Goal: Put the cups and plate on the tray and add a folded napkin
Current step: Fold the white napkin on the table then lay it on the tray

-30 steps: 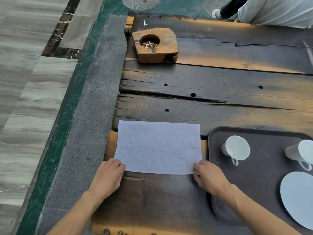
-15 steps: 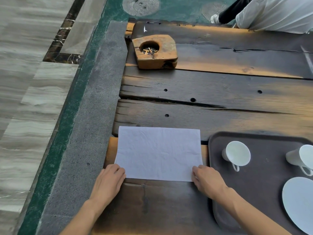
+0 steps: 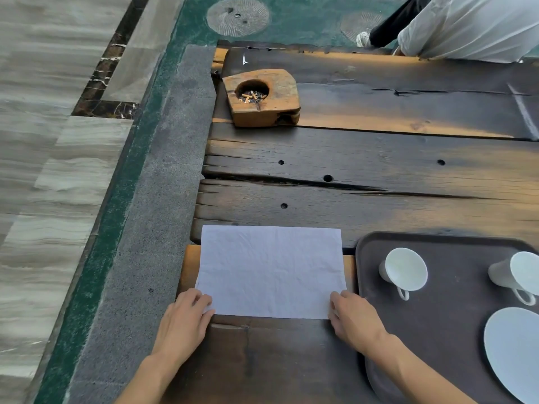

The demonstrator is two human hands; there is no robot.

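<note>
A white napkin (image 3: 271,269) lies flat on the dark wooden table, left of the tray. My left hand (image 3: 183,322) pinches its near left corner and my right hand (image 3: 354,319) pinches its near right corner. The dark brown tray (image 3: 437,330) sits at the right. On it lie two white cups on their sides, one (image 3: 404,271) near the tray's left and one (image 3: 517,275) at the frame's right edge. A white plate (image 3: 516,351) rests on the tray's near right part, cut off by the frame.
A wooden ashtray (image 3: 262,97) with cigarette butts stands at the table's far left. A grey stone ledge (image 3: 151,228) runs along the table's left edge, with floor beyond. A person in white clothing (image 3: 472,27) sits past the far right edge.
The view has tilted slightly, so everything sits lower in the frame. Both hands stay at the napkin's near corners; the napkin has not visibly moved on the table.
</note>
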